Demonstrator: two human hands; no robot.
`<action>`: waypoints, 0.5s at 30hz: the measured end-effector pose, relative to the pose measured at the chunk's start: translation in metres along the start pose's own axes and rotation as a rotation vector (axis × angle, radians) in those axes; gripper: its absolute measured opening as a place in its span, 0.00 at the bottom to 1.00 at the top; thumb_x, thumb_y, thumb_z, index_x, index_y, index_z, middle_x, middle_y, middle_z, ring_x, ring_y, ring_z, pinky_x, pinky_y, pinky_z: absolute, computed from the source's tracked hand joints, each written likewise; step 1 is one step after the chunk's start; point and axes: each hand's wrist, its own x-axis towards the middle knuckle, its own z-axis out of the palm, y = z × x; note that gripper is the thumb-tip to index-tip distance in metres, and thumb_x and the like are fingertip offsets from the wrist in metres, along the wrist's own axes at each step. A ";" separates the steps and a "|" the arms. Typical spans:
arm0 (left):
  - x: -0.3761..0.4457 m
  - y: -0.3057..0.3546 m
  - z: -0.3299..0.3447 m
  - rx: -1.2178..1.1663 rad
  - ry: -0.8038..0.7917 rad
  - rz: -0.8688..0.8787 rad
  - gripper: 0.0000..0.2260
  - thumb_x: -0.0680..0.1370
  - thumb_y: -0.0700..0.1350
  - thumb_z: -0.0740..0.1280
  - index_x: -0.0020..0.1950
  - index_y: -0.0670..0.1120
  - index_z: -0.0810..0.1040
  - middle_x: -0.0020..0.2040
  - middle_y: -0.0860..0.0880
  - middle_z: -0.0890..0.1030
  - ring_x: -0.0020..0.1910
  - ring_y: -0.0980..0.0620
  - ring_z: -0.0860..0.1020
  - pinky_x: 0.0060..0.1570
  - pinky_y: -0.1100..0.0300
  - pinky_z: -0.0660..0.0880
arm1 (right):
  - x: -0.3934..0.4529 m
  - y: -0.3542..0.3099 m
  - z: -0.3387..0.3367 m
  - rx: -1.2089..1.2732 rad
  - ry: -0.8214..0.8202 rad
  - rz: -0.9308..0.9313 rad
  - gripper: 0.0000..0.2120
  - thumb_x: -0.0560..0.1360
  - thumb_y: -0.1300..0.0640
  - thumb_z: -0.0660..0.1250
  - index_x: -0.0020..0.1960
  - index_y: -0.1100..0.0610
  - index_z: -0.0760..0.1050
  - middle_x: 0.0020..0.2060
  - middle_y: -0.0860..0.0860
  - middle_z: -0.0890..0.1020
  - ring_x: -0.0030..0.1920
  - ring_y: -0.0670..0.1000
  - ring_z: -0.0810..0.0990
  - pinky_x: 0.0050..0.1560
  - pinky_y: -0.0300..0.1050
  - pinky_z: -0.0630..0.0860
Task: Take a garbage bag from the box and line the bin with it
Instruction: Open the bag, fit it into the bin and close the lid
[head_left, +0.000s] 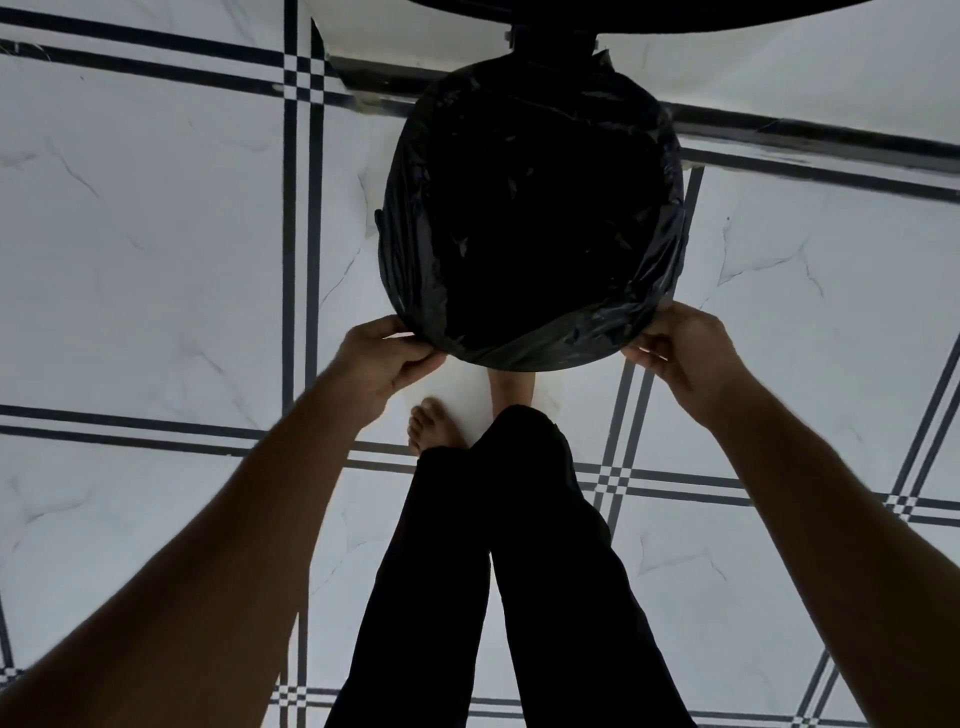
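Black plastic garbage bag (530, 218) is draping over one bin. We are pinching its near edge with left hand (382, 358) and right hand (680, 353), fingers pressed together.

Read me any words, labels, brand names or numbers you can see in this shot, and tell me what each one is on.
None: no readable text shows anywhere in this view.
Garbage bag: plain black plastic, no print visible.
Left hand and right hand, which grip the bag's near edge: nothing written on them.
Floor tiles: only dark lines and checker patterns, no letters or numbers.
The box is not in view.
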 end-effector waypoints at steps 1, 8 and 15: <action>0.002 0.003 -0.004 -0.039 -0.010 -0.015 0.10 0.77 0.27 0.63 0.54 0.37 0.78 0.48 0.40 0.83 0.40 0.51 0.85 0.43 0.61 0.83 | 0.000 -0.005 -0.001 0.075 -0.009 -0.003 0.12 0.77 0.67 0.60 0.52 0.61 0.81 0.42 0.52 0.86 0.42 0.50 0.84 0.47 0.42 0.82; 0.005 0.015 -0.015 -0.188 -0.018 0.026 0.07 0.80 0.40 0.64 0.56 0.42 0.79 0.52 0.44 0.85 0.51 0.49 0.84 0.52 0.55 0.82 | 0.003 -0.026 -0.006 0.211 0.021 -0.065 0.06 0.78 0.58 0.67 0.51 0.57 0.82 0.46 0.52 0.85 0.45 0.49 0.84 0.47 0.40 0.80; 0.011 0.033 -0.006 0.087 0.202 0.081 0.01 0.77 0.38 0.69 0.46 0.42 0.79 0.48 0.45 0.84 0.45 0.52 0.84 0.46 0.62 0.82 | 0.011 -0.026 -0.016 0.106 0.010 -0.139 0.06 0.79 0.61 0.66 0.45 0.55 0.80 0.42 0.50 0.86 0.46 0.49 0.84 0.56 0.45 0.81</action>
